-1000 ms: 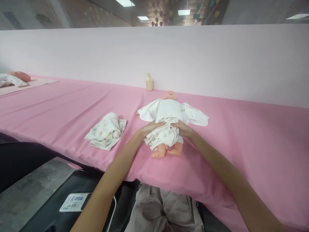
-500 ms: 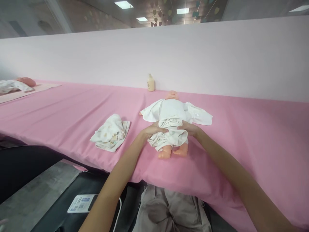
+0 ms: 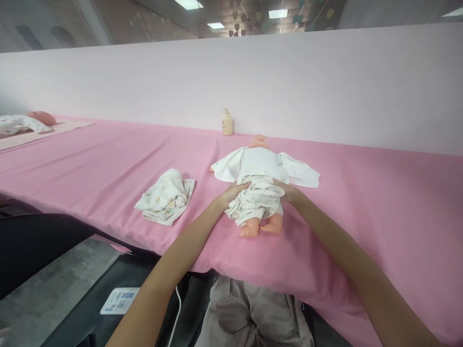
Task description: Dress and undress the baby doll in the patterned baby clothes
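**Doll** (image 3: 258,166): lay on its back on the pink-covered surface (image 3: 361,202), head away from the person, bare feet toward the near edge. A white top (image 3: 296,174) lay open, spread to both sides of the trunk.

**Printed garment** (image 3: 257,201): bunched over the doll's hips and thighs, waistband at the belly, feet showing below the hem.

**Left hand** (image 3: 234,191): at the doll's hip on the person's left, thumb over the waistband, fingers closed on the printed garment.

**Right hand** (image 3: 288,193): against the doll's other hip, touching the printed garment. The cloth hid the fingertips, so whether it gripped could not be told.

**Forearms**: both crossed the near edge and flanked the doll's legs.

**Folded cloth** (image 3: 165,196): pale, patterned, lying left of the doll, apart from it and just beyond the left forearm.

**Bottle** (image 3: 227,122): cream, upright, beyond the doll's head and slightly left, close against the partition.

**Partition** (image 3: 325,86): pale wall behind the doll's head, running the length of the surface.

**Second doll** (image 3: 41,117): far left of the doll, on a lighter mat (image 3: 54,130), partly under cloth.

**Label card** (image 3: 119,300) and **white cable** (image 3: 176,311): below the surface edge, nearer than the doll's feet and to their left. The print was too small to read.
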A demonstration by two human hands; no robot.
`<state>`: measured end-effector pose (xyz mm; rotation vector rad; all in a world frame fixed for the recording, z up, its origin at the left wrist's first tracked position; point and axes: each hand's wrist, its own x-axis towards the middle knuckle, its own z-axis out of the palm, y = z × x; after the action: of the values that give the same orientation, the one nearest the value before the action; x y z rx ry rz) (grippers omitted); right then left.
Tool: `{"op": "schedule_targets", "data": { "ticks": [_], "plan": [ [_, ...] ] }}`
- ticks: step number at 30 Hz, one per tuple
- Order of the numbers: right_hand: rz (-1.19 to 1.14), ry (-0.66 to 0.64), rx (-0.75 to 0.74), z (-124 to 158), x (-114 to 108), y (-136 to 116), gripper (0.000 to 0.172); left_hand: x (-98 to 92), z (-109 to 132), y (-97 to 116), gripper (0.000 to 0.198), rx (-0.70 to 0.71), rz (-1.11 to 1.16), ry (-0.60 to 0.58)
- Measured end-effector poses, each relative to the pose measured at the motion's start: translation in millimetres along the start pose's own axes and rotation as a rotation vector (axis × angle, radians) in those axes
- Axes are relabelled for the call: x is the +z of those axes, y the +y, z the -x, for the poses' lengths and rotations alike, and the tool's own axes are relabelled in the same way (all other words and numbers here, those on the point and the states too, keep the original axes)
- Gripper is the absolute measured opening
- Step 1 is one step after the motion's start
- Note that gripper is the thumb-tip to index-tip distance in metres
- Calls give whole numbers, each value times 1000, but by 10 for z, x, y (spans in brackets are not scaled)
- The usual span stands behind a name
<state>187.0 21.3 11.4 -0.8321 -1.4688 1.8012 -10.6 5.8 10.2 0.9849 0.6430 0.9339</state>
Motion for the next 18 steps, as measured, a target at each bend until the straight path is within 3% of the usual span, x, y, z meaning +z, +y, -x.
{"op": "schedule_targets", "data": {
  "ticks": [3,5,12,18],
  "plan": [
    [-107,-175,-31,-11,-23,14,78,26,8,26,37,26,-35,18],
    [-127,-222,-40,-7,-10,-3,80,33,11,42,37,40,-53,14],
    [-127,-83,3,17,112,-72,50,62,11,57,35,31,-48,32],
    [-166,-98,-54,6,70,-14,45,58,29,82,34,33,-158,64]
  ]
}}
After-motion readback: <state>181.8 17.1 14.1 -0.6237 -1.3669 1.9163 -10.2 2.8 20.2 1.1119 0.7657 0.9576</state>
